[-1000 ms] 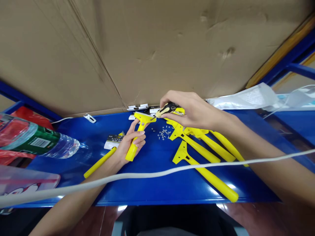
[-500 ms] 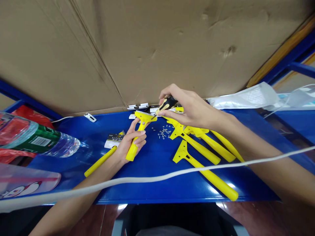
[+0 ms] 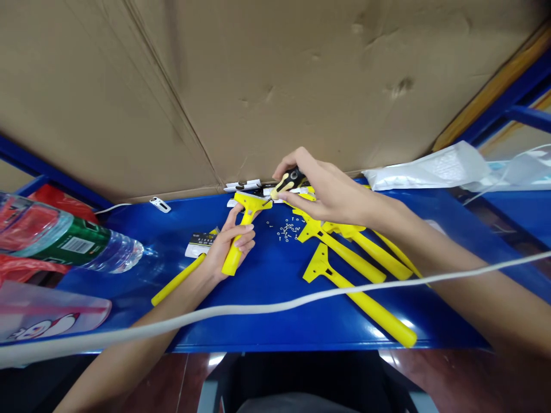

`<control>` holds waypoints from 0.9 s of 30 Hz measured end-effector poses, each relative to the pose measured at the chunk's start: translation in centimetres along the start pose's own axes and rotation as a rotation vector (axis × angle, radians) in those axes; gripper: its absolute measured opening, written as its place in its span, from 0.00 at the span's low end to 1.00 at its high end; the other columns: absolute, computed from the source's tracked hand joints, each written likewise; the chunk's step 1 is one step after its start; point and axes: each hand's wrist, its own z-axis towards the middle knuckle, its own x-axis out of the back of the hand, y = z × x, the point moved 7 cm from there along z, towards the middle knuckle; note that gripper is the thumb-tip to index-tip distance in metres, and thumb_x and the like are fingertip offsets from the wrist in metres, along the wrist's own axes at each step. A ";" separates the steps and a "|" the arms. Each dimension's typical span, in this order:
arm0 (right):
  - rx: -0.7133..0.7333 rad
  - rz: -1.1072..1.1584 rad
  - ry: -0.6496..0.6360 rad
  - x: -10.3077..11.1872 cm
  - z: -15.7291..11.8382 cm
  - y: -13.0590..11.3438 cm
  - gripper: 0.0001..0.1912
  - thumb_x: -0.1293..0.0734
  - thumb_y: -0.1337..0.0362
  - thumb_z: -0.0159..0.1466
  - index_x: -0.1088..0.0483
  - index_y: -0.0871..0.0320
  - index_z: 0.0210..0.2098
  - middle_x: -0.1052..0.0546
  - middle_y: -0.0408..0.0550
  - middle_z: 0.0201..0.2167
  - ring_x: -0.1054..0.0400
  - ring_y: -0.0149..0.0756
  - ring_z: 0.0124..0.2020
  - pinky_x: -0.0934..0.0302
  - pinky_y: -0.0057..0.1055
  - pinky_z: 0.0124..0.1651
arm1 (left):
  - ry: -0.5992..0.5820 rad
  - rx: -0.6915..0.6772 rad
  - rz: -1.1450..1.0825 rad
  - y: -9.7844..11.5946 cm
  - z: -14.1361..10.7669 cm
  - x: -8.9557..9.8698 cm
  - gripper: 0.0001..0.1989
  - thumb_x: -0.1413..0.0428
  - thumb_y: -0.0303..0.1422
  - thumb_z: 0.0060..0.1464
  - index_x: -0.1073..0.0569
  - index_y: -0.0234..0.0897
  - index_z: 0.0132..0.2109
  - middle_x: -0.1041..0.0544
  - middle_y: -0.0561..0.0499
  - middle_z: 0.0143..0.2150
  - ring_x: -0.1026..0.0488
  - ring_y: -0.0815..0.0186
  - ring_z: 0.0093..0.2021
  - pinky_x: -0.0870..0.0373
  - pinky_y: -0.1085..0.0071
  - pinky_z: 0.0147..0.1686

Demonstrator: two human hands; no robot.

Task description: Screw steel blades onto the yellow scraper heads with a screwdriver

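Screwdriver [image 3: 289, 181] nudged left, seemingly touching held scraper [image 3: 248, 217]; cable [image 3: 258, 309] crosses foreground

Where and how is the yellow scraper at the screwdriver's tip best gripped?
Probably on the handle, from the left, as the left hand has it: slim and straight, it suits wrapped fingers and leaves the wide head free for the screwdriver.

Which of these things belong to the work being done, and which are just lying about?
Apparently part of the work:
- yellow tool in left hand
- screwdriver in right hand
- small loose parts
- other yellow tools

Probably just lying about:
- bottle
- red plastic
- white packet
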 end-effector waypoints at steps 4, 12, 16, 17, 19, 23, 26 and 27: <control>0.015 0.027 -0.059 -0.5 0.0 -0.4 0.16 0.36 0.60 0.77 0.33 0.55 0.62 0.21 0.56 0.56 0.25 0.46 0.51 0.31 0.44 0.54 | 0.022 -0.008 -0.015 0.1 0.2 0.4 0.39 0.39 0.14 0.56 0.30 0.55 0.67 0.21 0.54 0.48 0.40 0.83 0.19 0.40 0.83 0.20; 0.045 -0.116 0.122 0.4 -0.1 -0.2 0.16 0.35 0.53 0.77 0.28 0.56 0.57 0.19 0.54 0.49 0.23 0.44 0.45 0.30 0.42 0.50 | -0.005 -0.021 0.022 0.4 -0.1 -0.3 0.43 0.37 0.15 0.55 0.33 0.59 0.69 0.21 0.53 0.52 0.40 0.84 0.19 0.40 0.83 0.20; 0.039 -0.133 0.240 1.2 -0.4 -0.1 0.19 0.36 0.51 0.76 0.28 0.56 0.58 0.20 0.52 0.46 0.25 0.42 0.41 0.30 0.41 0.47 | 0.033 -0.055 0.020 1.2 0.0 -0.1 0.39 0.37 0.16 0.55 0.31 0.55 0.67 0.20 0.53 0.54 0.40 0.84 0.19 0.40 0.83 0.19; 0.042 -0.134 0.229 1.1 -0.4 -0.2 0.19 0.36 0.51 0.76 0.29 0.56 0.58 0.21 0.52 0.46 0.25 0.42 0.41 0.30 0.41 0.46 | 0.036 -0.065 0.021 1.4 0.1 -0.1 0.39 0.37 0.15 0.55 0.31 0.55 0.67 0.20 0.53 0.55 0.41 0.85 0.19 0.40 0.83 0.19; 0.055 -0.130 0.168 0.6 -0.3 -0.3 0.17 0.36 0.53 0.75 0.29 0.56 0.57 0.20 0.52 0.45 0.25 0.41 0.40 0.32 0.39 0.45 | 0.033 -0.083 0.025 1.8 0.2 0.1 0.40 0.37 0.15 0.54 0.31 0.56 0.67 0.20 0.52 0.58 0.40 0.85 0.19 0.38 0.84 0.20; 0.042 -0.122 0.026 -1.1 -0.3 0.0 0.14 0.35 0.55 0.76 0.30 0.56 0.54 0.19 0.52 0.45 0.26 0.40 0.39 0.36 0.36 0.42 | 0.014 -0.116 0.038 2.2 0.1 0.1 0.40 0.36 0.16 0.54 0.31 0.56 0.68 0.20 0.52 0.58 0.40 0.85 0.19 0.38 0.84 0.20; 0.012 -0.137 -0.032 -2.1 -0.4 0.6 0.14 0.35 0.54 0.76 0.31 0.55 0.55 0.19 0.51 0.45 0.28 0.38 0.36 0.40 0.34 0.39 | 0.003 -0.145 0.054 2.6 -0.1 0.0 0.39 0.35 0.16 0.54 0.30 0.55 0.66 0.20 0.53 0.57 0.40 0.85 0.19 0.39 0.83 0.19; 0.006 -0.142 -0.044 -2.3 -0.4 0.8 0.14 0.35 0.54 0.76 0.32 0.55 0.56 0.19 0.51 0.46 0.28 0.38 0.36 0.41 0.34 0.39 | 0.005 -0.149 0.056 2.7 -0.1 0.0 0.39 0.35 0.16 0.54 0.30 0.56 0.66 0.20 0.53 0.57 0.40 0.85 0.19 0.39 0.83 0.19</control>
